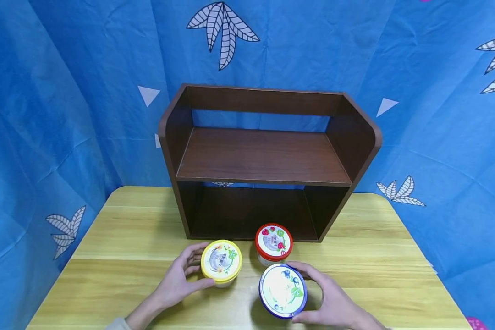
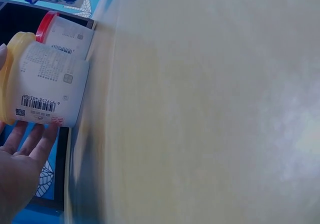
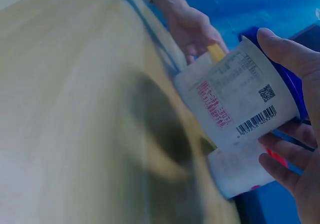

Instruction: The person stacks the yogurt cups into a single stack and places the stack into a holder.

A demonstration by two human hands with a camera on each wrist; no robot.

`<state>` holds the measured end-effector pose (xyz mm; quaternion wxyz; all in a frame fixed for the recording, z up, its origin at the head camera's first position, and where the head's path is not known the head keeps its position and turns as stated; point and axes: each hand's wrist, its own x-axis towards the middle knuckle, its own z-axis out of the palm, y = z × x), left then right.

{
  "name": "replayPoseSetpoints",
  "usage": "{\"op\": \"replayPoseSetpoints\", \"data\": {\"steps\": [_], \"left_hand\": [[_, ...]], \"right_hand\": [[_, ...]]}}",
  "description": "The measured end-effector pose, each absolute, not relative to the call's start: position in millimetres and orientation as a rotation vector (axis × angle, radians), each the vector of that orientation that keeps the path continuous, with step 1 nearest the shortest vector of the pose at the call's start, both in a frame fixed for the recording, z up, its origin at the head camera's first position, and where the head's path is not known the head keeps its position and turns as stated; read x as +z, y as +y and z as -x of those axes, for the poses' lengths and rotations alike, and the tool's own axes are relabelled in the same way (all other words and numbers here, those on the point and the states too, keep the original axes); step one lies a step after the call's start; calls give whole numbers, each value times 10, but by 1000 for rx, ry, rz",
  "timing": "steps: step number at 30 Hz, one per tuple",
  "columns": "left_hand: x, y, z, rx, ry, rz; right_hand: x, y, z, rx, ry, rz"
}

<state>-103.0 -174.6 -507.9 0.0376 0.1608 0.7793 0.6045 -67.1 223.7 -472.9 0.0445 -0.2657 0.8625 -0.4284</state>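
A white tub with a yellow lid (image 1: pixel 221 261) stands on the table in front of the shelf. My left hand (image 1: pixel 181 279) grips it from the left, thumb at its near side and fingers along its far left side. Lifted off the table, a white tub with a blue lid (image 3: pixel 240 94) leans slightly in my right hand (image 1: pixel 327 298), whose thumb and fingers hold it by the rim. Behind it, a tub with a red lid (image 1: pixel 274 242) stands upright at the shelf's front edge. The lids show fruit and leaf pictures; barcodes (image 2: pixel 38 104) are printed on the tub sides.
A dark brown two-tier shelf (image 1: pixel 264 156) stands at the back of the light wooden table (image 1: pixel 128 247). Its side panels (image 1: pixel 360 137) rise higher than the upper board. Blue patterned cloth (image 1: pixel 86 91) hangs behind and at both sides.
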Motion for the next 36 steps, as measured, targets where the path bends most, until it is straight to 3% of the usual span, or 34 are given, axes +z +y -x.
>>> {"op": "replayPoseSetpoints", "data": {"steps": [6, 36], "left_hand": [[-5084, -1742, 1027, 1856, 2390, -470], [-5074, -1728, 1007, 1855, 2393, -471]], "right_hand": [[-4628, 2246, 764, -1345, 2679, 951], [-4248, 1947, 996, -1420, 2556, 1120]]}}
